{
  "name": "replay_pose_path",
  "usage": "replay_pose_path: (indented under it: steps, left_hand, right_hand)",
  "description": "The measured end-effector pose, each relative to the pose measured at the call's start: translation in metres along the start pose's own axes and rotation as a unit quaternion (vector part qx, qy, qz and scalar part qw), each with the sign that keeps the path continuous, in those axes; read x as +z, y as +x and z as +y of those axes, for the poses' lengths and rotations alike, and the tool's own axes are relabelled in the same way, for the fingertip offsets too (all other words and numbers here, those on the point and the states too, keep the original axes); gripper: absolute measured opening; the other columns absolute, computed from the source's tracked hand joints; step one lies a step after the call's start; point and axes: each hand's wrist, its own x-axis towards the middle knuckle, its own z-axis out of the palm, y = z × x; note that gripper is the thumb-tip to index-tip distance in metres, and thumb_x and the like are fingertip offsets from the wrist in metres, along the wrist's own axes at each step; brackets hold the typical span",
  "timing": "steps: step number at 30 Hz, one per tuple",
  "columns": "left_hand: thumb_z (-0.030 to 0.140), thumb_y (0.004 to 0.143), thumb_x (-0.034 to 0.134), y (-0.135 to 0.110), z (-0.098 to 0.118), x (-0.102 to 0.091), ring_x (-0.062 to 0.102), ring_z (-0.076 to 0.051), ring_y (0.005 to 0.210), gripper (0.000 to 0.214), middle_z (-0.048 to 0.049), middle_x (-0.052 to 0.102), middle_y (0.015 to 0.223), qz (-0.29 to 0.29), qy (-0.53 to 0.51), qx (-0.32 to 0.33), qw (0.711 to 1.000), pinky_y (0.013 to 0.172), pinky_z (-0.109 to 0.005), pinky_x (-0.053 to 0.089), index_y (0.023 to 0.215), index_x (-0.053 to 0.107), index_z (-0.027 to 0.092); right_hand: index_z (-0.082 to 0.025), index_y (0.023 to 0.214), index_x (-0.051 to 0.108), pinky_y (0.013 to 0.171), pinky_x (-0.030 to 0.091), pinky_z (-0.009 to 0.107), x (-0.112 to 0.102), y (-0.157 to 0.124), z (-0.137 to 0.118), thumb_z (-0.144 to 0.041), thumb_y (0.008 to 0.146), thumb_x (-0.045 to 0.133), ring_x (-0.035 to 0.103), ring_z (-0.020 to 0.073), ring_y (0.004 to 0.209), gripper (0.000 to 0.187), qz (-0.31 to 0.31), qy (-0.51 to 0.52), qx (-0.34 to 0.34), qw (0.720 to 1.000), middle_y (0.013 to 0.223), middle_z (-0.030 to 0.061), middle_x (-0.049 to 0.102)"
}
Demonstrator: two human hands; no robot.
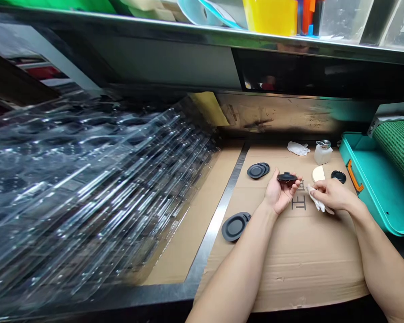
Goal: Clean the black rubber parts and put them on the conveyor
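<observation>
My left hand [278,194] cradles a black oval plastic cap [287,178] between fingers and thumb, palm up. My right hand [334,195] pinches a white cloth [315,199] whose end touches the near side of the cap's edge area. A small stack of black oval caps [257,170] lies beyond my left hand, and a single black cap [234,227] rests to its left, partly over the cardboard's edge. Another black cap [338,176] sits beyond my right hand, near a cream sponge [318,174].
Flattened cardboard [299,264] covers the bench, with a metal strip [212,229] along its left side. Stacked clear plastic trays [87,179] fill the left. A glass pump bottle [323,152], crumpled white tissue [298,148] and a teal case [373,179] stand beyond.
</observation>
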Motion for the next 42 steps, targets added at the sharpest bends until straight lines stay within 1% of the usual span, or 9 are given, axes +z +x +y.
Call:
replay_pose_path:
  steps: [2,6,11,14,18,21,27,33,42]
  left_hand:
    - [0.058,0.101,0.029,0.001,0.000,-0.001,0.067,-0.015,0.064,0.058,-0.0173,0.069,0.084,0.000,0.009,0.006,1.000,0.053,-0.020,0.056,0.089,0.060,0.010]
    - [0.058,0.101,0.029,0.007,-0.005,-0.005,0.069,-0.017,0.064,0.053,-0.0156,0.070,0.084,-0.019,0.061,0.017,0.998,0.047,-0.020,0.051,0.097,0.059,0.014]
    - [0.061,0.099,0.034,0.015,-0.025,-0.007,0.062,-0.016,0.048,0.056,-0.0101,0.068,0.070,-0.022,0.209,0.050,0.976,0.034,-0.019,0.035,0.092,0.062,0.013]
    - [0.062,0.098,0.039,0.014,-0.038,-0.004,0.057,-0.014,0.043,0.057,-0.0054,0.061,0.057,0.006,0.266,0.087,0.960,0.032,-0.020,0.033,0.075,0.059,0.014]
    - [0.066,0.094,0.043,0.015,-0.046,-0.001,0.055,-0.014,0.038,0.057,-0.0028,0.058,0.051,0.073,0.320,0.127,0.936,0.032,-0.022,0.036,0.068,0.056,0.017]
    - [0.072,0.093,0.039,0.019,-0.046,-0.005,0.055,-0.015,0.037,0.064,-0.0051,0.059,0.049,0.081,0.358,0.133,0.920,0.033,-0.024,0.038,0.064,0.057,0.017]
    - [0.079,0.089,0.031,0.022,-0.042,-0.009,0.055,-0.017,0.034,0.075,-0.0086,0.060,0.045,0.069,0.470,0.101,0.874,0.034,-0.026,0.039,0.060,0.061,0.017]
    - [0.078,0.090,0.030,0.015,-0.041,-0.003,0.052,-0.016,0.031,0.076,-0.0073,0.058,0.041,0.085,0.516,0.097,0.847,0.032,-0.025,0.038,0.059,0.061,0.016]
    - [0.071,0.093,0.034,0.016,-0.042,-0.003,0.052,-0.016,0.031,0.070,-0.0064,0.058,0.041,0.084,0.512,0.092,0.850,0.033,-0.024,0.038,0.059,0.060,0.016]
  right_hand:
    - [-0.020,0.071,0.058,0.055,0.034,0.025,0.001,0.005,0.007,-0.044,0.092,0.054,0.055,0.0139,0.060,0.032,0.032,0.024,0.005,0.999,0.066,0.0007,0.064]
    - [-0.021,0.096,0.058,0.061,0.041,0.024,0.011,0.014,0.012,-0.038,0.097,0.046,0.061,0.0141,0.069,0.020,0.122,0.137,-0.019,0.983,0.089,0.0025,0.070]
    - [-0.021,0.101,0.062,0.075,0.044,0.027,0.028,0.016,-0.002,-0.031,0.098,0.049,0.063,0.0176,0.085,0.017,0.202,0.047,-0.082,0.975,0.095,0.0048,0.070]
    - [-0.020,0.103,0.066,0.076,0.042,0.028,0.037,0.016,-0.009,-0.028,0.101,0.046,0.061,0.0189,0.088,0.021,0.197,-0.052,-0.112,0.973,0.095,0.0065,0.068]
    - [-0.020,0.100,0.069,0.071,0.036,0.030,0.041,0.015,-0.015,-0.029,0.103,0.043,0.059,0.0202,0.086,0.028,0.190,-0.224,-0.066,0.954,0.094,0.0076,0.068]
    - [-0.019,0.093,0.069,0.069,0.033,0.030,0.040,0.014,-0.016,-0.027,0.101,0.044,0.060,0.0201,0.086,0.027,0.174,-0.287,-0.052,0.941,0.092,0.0072,0.069]
    - [-0.017,0.088,0.070,0.076,0.035,0.031,0.036,0.017,-0.011,-0.025,0.100,0.045,0.060,0.0199,0.086,0.028,0.151,-0.315,-0.106,0.931,0.091,0.0071,0.070]
    - [-0.018,0.076,0.070,0.074,0.035,0.032,0.034,0.017,-0.012,-0.025,0.095,0.050,0.061,0.0189,0.077,0.028,0.127,-0.309,-0.084,0.939,0.081,0.0066,0.071]
    - [-0.017,0.077,0.070,0.070,0.033,0.031,0.030,0.015,-0.016,-0.025,0.095,0.049,0.062,0.0190,0.079,0.029,0.119,-0.285,-0.059,0.949,0.084,0.0080,0.072]
